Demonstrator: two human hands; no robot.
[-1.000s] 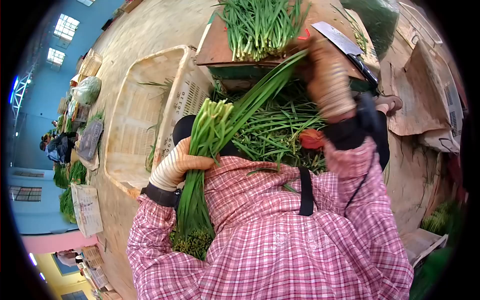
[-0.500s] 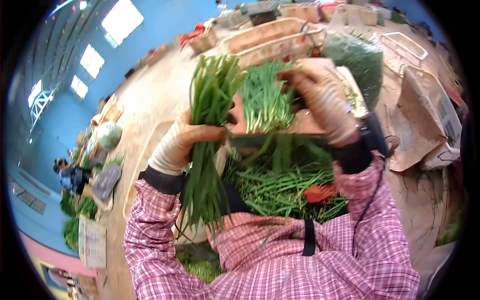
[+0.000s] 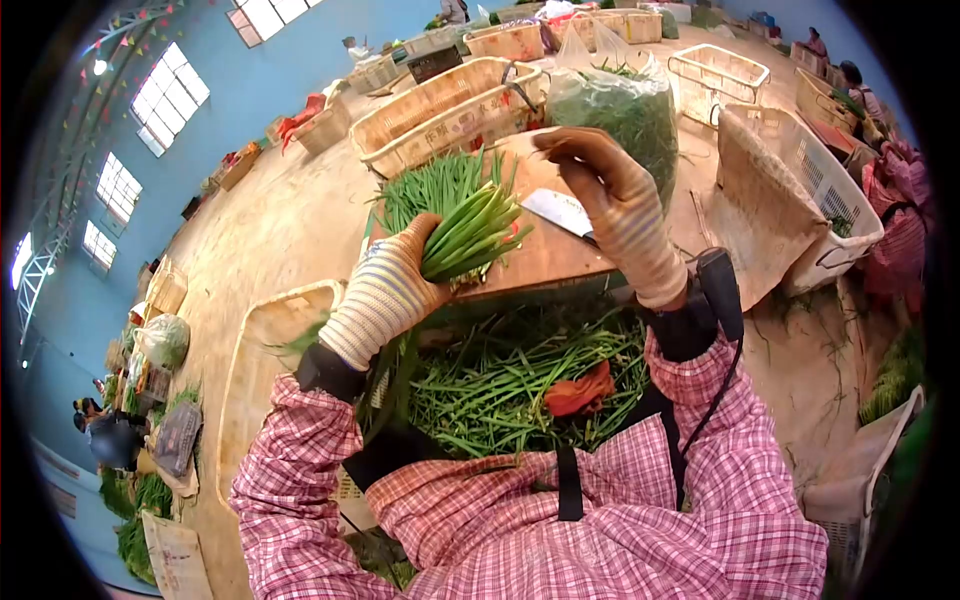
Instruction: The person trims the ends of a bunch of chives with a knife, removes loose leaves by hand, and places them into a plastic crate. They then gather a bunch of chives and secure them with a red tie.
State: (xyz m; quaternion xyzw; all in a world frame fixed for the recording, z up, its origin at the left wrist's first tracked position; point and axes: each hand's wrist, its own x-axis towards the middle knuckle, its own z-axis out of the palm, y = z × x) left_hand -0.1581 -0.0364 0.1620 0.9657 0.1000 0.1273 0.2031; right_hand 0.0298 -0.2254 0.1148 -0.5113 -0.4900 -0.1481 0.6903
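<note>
My left hand (image 3: 385, 290), in a striped knit glove, is wrapped round a bunch of chives (image 3: 472, 238), the cut ends pointing up and right. The bunch is just above the near edge of a wooden board (image 3: 540, 268). More chives (image 3: 430, 185) lie on the board behind that hand. Raised over the board's right side is my right hand (image 3: 628, 215), also gloved, its fingers bent and apart with nothing visible in them. A broad-bladed knife (image 3: 558, 211) lies on the board beside it, its handle partly hidden behind this hand.
Loose green leaves (image 3: 490, 375) fill the space below the board, with a red cloth (image 3: 580, 390) on top. Behind stand a long plastic crate (image 3: 445, 115) and a clear bag of greens (image 3: 620, 125). A white crate (image 3: 820, 170) with cardboard is at right. Other people sit farther off.
My left hand has lowered and tilted the bunch from upright to slanting over the board's edge. My right hand stays raised over the board's right side; the knife now shows beside it.
</note>
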